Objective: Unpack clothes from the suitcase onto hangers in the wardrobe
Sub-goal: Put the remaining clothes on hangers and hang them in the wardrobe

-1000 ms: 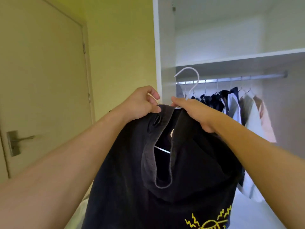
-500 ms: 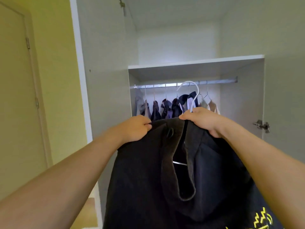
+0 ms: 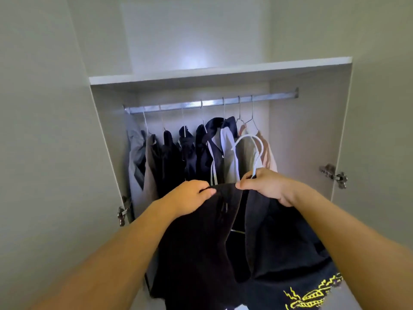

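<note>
A black garment (image 3: 201, 247) with a yellow print near its lower right hangs on a white hanger (image 3: 257, 148) whose hook rises above my right hand. My left hand (image 3: 190, 198) grips the garment's top edge on the left. My right hand (image 3: 270, 186) pinches the garment's top edge together with the base of the hanger's hook. Both hands are below and in front of the metal wardrobe rail (image 3: 212, 101). The hook is lower than the rail and apart from it. The suitcase is out of view.
Several hung clothes (image 3: 201, 151), dark, grey, white and pink, fill the rail's left and middle. The rail's right end is bare. A white shelf (image 3: 219, 70) lies above the rail. Open wardrobe doors with metal hinges (image 3: 334, 175) flank the opening.
The view has swung right and closer to the wardrobe, with the door and yellow wall gone from sight. Both hands have carried the garment and hanger toward the rail's right part.
</note>
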Tool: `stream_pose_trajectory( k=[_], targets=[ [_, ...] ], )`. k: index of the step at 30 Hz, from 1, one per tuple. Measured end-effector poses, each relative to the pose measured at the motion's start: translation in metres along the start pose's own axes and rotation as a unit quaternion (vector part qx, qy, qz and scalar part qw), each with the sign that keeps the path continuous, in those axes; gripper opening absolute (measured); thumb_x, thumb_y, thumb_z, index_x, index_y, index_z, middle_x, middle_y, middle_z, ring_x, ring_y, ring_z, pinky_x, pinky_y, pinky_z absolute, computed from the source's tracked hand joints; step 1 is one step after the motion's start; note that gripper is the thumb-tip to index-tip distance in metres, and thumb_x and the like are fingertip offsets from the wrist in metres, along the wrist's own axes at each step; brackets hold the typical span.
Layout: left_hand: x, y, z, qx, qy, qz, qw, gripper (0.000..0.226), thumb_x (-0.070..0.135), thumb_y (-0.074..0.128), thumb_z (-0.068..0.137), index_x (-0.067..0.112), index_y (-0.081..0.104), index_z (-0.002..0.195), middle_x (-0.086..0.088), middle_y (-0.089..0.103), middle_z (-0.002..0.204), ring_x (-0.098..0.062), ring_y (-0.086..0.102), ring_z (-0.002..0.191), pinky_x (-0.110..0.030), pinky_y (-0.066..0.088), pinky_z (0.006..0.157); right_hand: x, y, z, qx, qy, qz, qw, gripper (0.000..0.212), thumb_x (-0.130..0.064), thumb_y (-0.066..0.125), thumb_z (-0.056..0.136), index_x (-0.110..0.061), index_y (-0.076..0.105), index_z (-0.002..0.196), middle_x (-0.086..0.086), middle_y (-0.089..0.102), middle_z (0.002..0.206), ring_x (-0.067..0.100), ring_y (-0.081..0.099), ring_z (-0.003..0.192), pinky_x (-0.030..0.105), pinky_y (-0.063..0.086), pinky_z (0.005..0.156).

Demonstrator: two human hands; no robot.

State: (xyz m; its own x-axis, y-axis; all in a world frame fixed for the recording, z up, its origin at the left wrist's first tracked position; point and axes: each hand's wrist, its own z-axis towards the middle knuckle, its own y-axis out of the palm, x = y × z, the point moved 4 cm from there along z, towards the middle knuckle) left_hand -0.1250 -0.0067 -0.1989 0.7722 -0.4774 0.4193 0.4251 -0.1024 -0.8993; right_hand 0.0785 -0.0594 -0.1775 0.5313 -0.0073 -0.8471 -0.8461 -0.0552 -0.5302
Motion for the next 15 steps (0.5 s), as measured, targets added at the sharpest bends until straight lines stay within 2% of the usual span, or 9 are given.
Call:
stream_pose_trajectory(
  k=[1, 3, 6, 8, 10, 12, 13, 15],
  targets=[
    [0.004, -0.006, 0.009, 0.004, -0.012, 0.038, 0.999, 0.033, 0.048, 0.043, 0.099, 0.022, 0.061, 0.105, -0.003, 0.065, 0.101, -0.024, 0.061, 0.095, -0.045, 0.049, 0.087, -0.002, -0.013, -0.002, 0.012, 0.02, 0.005, 1.0, 0.014, -0.034, 0.065, 0.089, -0.021, 0.067, 0.085, -0.002, 0.065, 0.098, 0.019, 0.059, 0.1, 0.036, 0.043, 0.1],
    [0.013, -0.017, 0.023, 0.0, -0.035, 0.081, 0.996, 0.035, 0.044, 0.044, 0.098, 0.033, 0.048, 0.131, 0.002, 0.052, 0.129, -0.024, 0.05, 0.117, -0.045, 0.042, 0.1, -0.007, -0.041, -0.009, 0.036, 0.066, 0.02, 0.997, 0.017, -0.037, 0.066, 0.087, -0.021, 0.065, 0.092, 0.0, 0.066, 0.103, 0.023, 0.061, 0.101, 0.043, 0.043, 0.103],
    [0.018, -0.023, 0.037, -0.077, -0.076, 0.025, 0.994, 0.055, 0.038, 0.051, 0.096, 0.036, 0.03, 0.147, 0.001, 0.031, 0.149, -0.028, 0.035, 0.133, -0.047, 0.033, 0.111, -0.012, -0.076, -0.025, 0.063, 0.139, 0.046, 0.987, 0.029, -0.031, 0.064, 0.088, -0.012, 0.064, 0.11, 0.011, 0.067, 0.113, 0.029, 0.064, 0.101, 0.047, 0.048, 0.1],
    [0.023, -0.027, 0.043, -0.125, -0.108, -0.016, 0.986, 0.057, 0.037, 0.052, 0.096, 0.031, 0.03, 0.148, -0.003, 0.031, 0.149, -0.029, 0.039, 0.131, -0.045, 0.035, 0.11, -0.018, -0.094, -0.038, 0.078, 0.18, 0.047, 0.979, 0.033, -0.028, 0.06, 0.092, -0.01, 0.06, 0.12, 0.01, 0.064, 0.12, 0.028, 0.062, 0.104, 0.042, 0.048, 0.099],
    [0.036, -0.03, 0.048, -0.164, -0.116, -0.058, 0.978, 0.051, 0.036, 0.053, 0.096, 0.025, 0.037, 0.143, -0.004, 0.047, 0.137, -0.023, 0.052, 0.114, -0.035, 0.043, 0.101, -0.021, -0.113, -0.045, 0.11, 0.203, 0.039, 0.972, 0.039, -0.025, 0.058, 0.095, -0.009, 0.054, 0.13, 0.009, 0.058, 0.127, 0.027, 0.058, 0.108, 0.038, 0.046, 0.098],
    [0.055, -0.03, 0.051, -0.188, -0.103, -0.083, 0.973, 0.043, 0.036, 0.053, 0.096, 0.022, 0.046, 0.136, 0.001, 0.055, 0.122, -0.018, 0.057, 0.102, -0.029, 0.044, 0.09, -0.022, -0.13, -0.052, 0.157, 0.216, 0.023, 0.963, 0.038, -0.019, 0.055, 0.097, -0.002, 0.051, 0.132, 0.012, 0.055, 0.128, 0.028, 0.055, 0.107, 0.035, 0.044, 0.092],
    [0.066, -0.027, 0.055, -0.197, -0.09, -0.091, 0.972, 0.039, 0.037, 0.053, 0.095, 0.022, 0.051, 0.131, 0.002, 0.057, 0.121, -0.018, 0.059, 0.101, -0.03, 0.046, 0.091, -0.019, -0.138, -0.056, 0.184, 0.227, 0.013, 0.956, 0.037, -0.015, 0.053, 0.098, 0.001, 0.051, 0.131, 0.014, 0.055, 0.124, 0.029, 0.054, 0.105, 0.033, 0.043, 0.088],
    [0.089, -0.018, 0.059, -0.225, -0.06, -0.102, 0.967, 0.028, 0.035, 0.051, 0.094, 0.018, 0.058, 0.115, -0.003, 0.061, 0.117, -0.021, 0.062, 0.098, -0.028, 0.047, 0.084, -0.005, -0.155, -0.059, 0.25, 0.245, 0.02, 0.936, 0.032, -0.01, 0.052, 0.095, 0.005, 0.056, 0.123, 0.014, 0.058, 0.104, 0.028, 0.053, 0.093, 0.033, 0.042, 0.078]
  ],
)
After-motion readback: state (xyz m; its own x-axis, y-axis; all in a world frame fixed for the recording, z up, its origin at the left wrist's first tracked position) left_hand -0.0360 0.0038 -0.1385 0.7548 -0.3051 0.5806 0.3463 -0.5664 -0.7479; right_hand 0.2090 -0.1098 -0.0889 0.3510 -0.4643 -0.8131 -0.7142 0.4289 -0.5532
